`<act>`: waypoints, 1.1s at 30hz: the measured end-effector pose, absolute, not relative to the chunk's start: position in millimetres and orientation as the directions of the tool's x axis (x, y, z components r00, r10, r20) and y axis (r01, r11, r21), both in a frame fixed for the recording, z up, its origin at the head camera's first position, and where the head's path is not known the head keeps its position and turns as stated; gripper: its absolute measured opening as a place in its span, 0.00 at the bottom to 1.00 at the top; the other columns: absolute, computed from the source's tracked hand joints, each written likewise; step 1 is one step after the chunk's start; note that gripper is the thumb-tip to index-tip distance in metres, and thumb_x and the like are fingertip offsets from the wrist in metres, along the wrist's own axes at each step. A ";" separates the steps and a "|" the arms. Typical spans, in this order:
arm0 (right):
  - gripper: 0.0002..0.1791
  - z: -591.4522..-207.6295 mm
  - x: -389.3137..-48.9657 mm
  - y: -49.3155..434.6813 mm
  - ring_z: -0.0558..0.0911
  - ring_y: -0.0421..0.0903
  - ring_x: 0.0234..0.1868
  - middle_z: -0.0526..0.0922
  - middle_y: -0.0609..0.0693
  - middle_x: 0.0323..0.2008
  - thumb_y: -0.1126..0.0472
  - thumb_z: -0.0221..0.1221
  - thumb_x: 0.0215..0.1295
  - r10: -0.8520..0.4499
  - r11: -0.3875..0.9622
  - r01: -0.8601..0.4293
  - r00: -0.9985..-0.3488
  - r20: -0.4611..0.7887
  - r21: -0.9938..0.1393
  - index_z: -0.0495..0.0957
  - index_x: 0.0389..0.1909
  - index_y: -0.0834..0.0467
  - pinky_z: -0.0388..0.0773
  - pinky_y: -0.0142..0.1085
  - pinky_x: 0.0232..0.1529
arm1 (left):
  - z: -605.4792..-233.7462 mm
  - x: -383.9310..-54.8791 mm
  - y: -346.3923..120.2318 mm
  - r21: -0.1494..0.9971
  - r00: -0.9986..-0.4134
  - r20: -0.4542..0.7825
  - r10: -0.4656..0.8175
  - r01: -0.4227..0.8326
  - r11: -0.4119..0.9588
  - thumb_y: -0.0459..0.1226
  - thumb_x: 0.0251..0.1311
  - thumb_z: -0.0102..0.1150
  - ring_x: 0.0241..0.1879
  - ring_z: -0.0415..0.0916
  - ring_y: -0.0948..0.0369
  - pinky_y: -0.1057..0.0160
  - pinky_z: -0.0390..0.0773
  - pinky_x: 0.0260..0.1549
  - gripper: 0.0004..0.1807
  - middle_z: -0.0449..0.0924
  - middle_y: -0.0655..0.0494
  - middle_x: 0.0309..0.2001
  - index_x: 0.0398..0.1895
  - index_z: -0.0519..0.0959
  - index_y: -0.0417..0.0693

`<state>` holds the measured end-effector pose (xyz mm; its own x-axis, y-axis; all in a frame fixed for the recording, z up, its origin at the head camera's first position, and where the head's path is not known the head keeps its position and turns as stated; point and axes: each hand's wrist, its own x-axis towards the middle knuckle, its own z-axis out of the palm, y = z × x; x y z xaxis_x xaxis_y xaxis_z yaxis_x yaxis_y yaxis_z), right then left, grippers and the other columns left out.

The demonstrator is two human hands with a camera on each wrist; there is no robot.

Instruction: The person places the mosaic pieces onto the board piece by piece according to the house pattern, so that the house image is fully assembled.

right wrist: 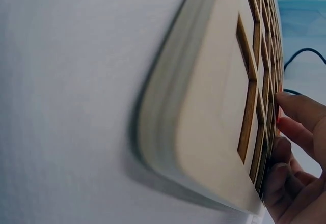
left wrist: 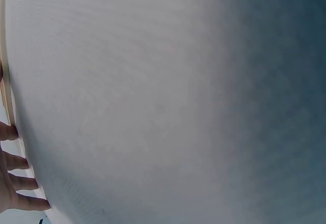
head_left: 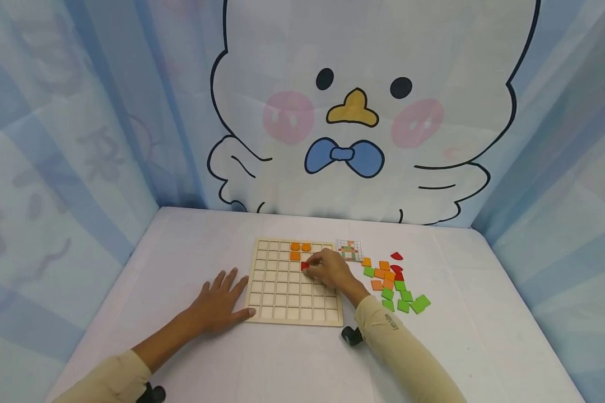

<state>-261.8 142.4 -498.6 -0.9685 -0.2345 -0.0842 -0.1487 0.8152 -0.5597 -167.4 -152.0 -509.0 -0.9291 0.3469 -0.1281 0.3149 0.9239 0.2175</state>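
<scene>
White tabletop (head_left: 146, 291): wide room left of left hand (head_left: 219, 305).
Left hand: spread, grasping nothing, touching left edge of pale wooden grid board (head_left: 292, 323).
Seated: orange square tile (head_left: 294, 256), two orange round pieces (head_left: 306, 247), beyond right hand (head_left: 329, 268); looks early, most cells bare.
Right hand: pinching red flat piece (head_left: 305, 266) at board.
Small printed card (head_left: 349, 258): just beyond right hand.
Loose green, orange and red flat tiles (head_left: 406, 295): right of right wrist, likely remainder; tighter side.
</scene>
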 end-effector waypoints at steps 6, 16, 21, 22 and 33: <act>0.14 -497.6 -261.0 142.5 0.81 0.46 0.47 0.85 0.48 0.43 0.53 0.71 0.60 -0.241 0.816 -0.153 -0.966 -0.088 -0.558 0.88 0.46 0.52 0.79 0.45 0.50 | -507.7 -166.3 -151.4 0.210 -0.930 -0.123 0.346 0.316 0.925 0.66 0.63 0.52 0.74 0.54 0.32 0.26 0.62 0.62 0.47 0.55 0.35 0.76 0.76 0.62 0.45; 0.15 -491.6 -257.6 168.9 0.77 0.43 0.33 0.83 0.46 0.37 0.55 0.68 0.64 -0.272 0.722 -0.209 -0.962 0.006 -0.660 0.85 0.50 0.55 0.74 0.36 0.35 | -505.8 -166.5 -150.8 0.208 -0.927 -0.131 0.352 0.321 0.924 0.67 0.64 0.51 0.74 0.54 0.32 0.26 0.62 0.62 0.47 0.56 0.34 0.76 0.75 0.63 0.44; 0.18 -486.3 -256.4 194.5 0.75 0.44 0.28 0.83 0.48 0.39 0.55 0.68 0.64 -0.239 0.714 -0.153 -0.971 -0.032 -0.683 0.83 0.53 0.56 0.75 0.33 0.30 | -506.1 -166.1 -151.3 0.212 -0.927 -0.131 0.352 0.320 0.923 0.66 0.64 0.51 0.74 0.54 0.32 0.26 0.62 0.62 0.47 0.55 0.34 0.76 0.75 0.62 0.43; 0.19 -486.2 -255.9 200.7 0.75 0.44 0.28 0.83 0.49 0.40 0.55 0.68 0.64 -0.228 0.714 -0.139 -0.973 -0.040 -0.686 0.83 0.53 0.56 0.76 0.32 0.30 | -506.2 -166.1 -151.3 0.212 -0.927 -0.131 0.351 0.320 0.924 0.66 0.64 0.51 0.74 0.54 0.32 0.26 0.62 0.62 0.47 0.55 0.34 0.76 0.75 0.62 0.43; 0.20 -493.3 -245.2 263.3 0.78 0.47 0.30 0.84 0.53 0.45 0.54 0.69 0.62 -0.090 0.764 -0.036 -0.995 -0.051 -0.644 0.83 0.53 0.57 0.77 0.37 0.31 | -502.8 -164.8 -150.8 0.219 -0.927 -0.126 0.353 0.321 0.921 0.66 0.64 0.52 0.73 0.54 0.31 0.26 0.62 0.62 0.47 0.55 0.34 0.76 0.75 0.63 0.43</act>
<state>-245.2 263.3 -493.3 -0.9947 -0.0897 -0.0507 -0.0360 0.7640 -0.6442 -164.8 -150.8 -502.8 -0.9272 0.3529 -0.1257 0.3210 0.9214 0.2193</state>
